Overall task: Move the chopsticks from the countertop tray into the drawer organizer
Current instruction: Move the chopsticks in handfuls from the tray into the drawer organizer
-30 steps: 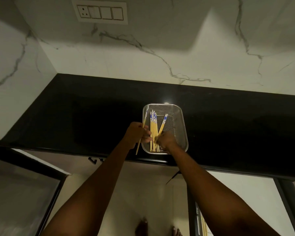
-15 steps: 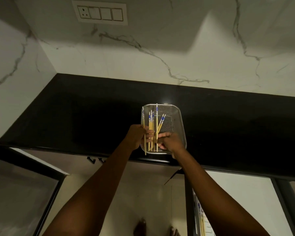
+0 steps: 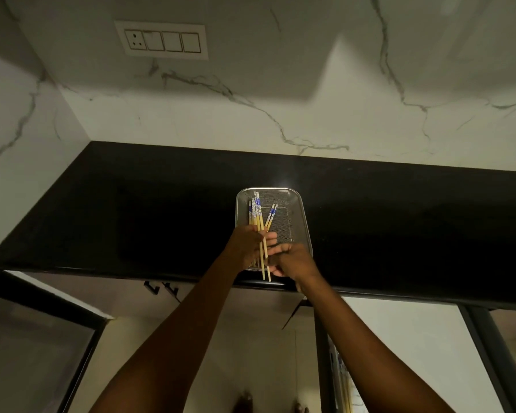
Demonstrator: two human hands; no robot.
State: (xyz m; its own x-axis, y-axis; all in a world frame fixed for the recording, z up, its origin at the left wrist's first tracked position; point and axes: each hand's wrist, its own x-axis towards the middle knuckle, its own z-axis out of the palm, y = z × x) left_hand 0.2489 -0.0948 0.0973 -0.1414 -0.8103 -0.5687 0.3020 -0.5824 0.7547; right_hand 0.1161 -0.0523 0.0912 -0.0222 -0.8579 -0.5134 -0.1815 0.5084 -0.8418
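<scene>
A metal mesh tray [image 3: 298,204] sits near the front edge of the black countertop [image 3: 131,210]. Several wooden chopsticks [image 3: 255,211] with blue-and-white patterned tops are gathered in a bundle over the tray's left half. My left hand [image 3: 246,244] is closed around the middle of the bundle. My right hand [image 3: 292,260] pinches the plain lower ends, which stick out past the tray's near rim. Below the counter at the lower right, a sliver of the open drawer [image 3: 341,380] shows more chopsticks lying inside.
A marble wall with a switch plate [image 3: 161,40] rises behind the counter. A dark-framed glass panel [image 3: 27,347] stands at the lower left. Dark cabinet frames [image 3: 489,353] run down on the right. Feet show on the floor at the bottom.
The scattered chopsticks have been drawn together into one bundle. My left hand has closed on more of them, and my right hand has shifted down to their lower ends.
</scene>
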